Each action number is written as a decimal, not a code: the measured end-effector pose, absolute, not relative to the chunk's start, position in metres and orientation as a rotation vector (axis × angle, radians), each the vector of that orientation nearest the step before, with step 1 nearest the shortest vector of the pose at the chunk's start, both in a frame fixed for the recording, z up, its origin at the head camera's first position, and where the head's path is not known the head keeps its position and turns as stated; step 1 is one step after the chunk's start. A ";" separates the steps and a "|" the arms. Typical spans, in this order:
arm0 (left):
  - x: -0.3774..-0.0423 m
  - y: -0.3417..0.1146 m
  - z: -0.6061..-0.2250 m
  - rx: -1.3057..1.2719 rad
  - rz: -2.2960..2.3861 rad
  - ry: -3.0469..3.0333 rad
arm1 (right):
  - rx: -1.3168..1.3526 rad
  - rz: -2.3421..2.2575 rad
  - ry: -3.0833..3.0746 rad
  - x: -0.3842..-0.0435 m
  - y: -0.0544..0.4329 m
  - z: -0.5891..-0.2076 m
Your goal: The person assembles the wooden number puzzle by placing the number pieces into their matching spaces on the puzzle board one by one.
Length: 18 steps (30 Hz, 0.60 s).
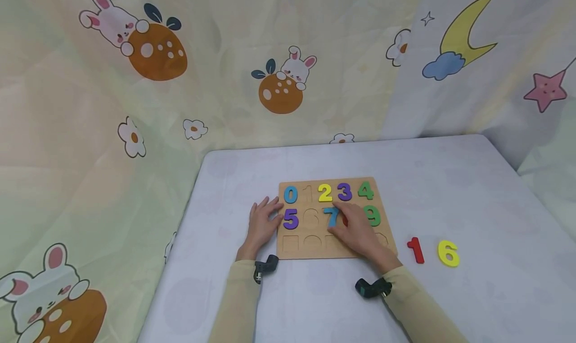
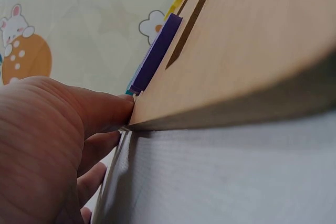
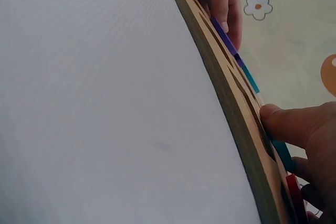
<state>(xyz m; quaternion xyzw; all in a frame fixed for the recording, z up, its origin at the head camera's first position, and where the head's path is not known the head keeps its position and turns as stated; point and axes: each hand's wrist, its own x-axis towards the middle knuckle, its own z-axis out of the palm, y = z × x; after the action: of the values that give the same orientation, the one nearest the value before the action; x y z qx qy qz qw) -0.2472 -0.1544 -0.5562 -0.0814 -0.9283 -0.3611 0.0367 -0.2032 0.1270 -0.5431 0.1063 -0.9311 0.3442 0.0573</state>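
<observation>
A wooden number puzzle board (image 1: pixel 315 252) lies on the table with several coloured numbers seated in it. My left hand (image 1: pixel 263 223) rests flat against the board's left edge beside the purple 5 (image 1: pixel 290 218), its fingers straight; the left wrist view shows a fingertip (image 2: pixel 113 111) touching the board's corner (image 2: pixel 252 51). My right hand (image 1: pixel 357 230) lies on the board next to the blue 7 (image 1: pixel 332 215) and covers a red piece (image 1: pixel 345 221), with its thumb (image 3: pixel 294 121) flat on the wood. The slots for 1 (image 1: pixel 308 194) and 6 (image 1: pixel 311 217) are bare.
A loose red 1 (image 1: pixel 416 250) and a loose yellow 6 (image 1: pixel 448 253) lie on the white table (image 1: pixel 450 183) to the right of the board. Printed cloth with rabbits, a moon and a star hangs behind and beside the table.
</observation>
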 end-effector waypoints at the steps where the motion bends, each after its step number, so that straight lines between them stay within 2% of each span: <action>1: -0.247 -0.154 -0.556 -0.250 -1.109 -2.851 | 0.317 1.050 -2.820 -0.203 0.127 -0.544; 18: -0.246 -0.153 -0.554 -0.259 -1.086 -2.836 | 0.313 1.030 -2.764 -0.206 0.126 -0.553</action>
<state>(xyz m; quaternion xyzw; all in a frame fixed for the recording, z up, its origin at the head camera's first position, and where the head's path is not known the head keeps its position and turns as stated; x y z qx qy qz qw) -0.2461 -0.1532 -0.5536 -0.0848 -0.9295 -0.3559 0.0467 -0.2064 0.1260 -0.5526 0.1051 -0.9282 0.3460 0.0876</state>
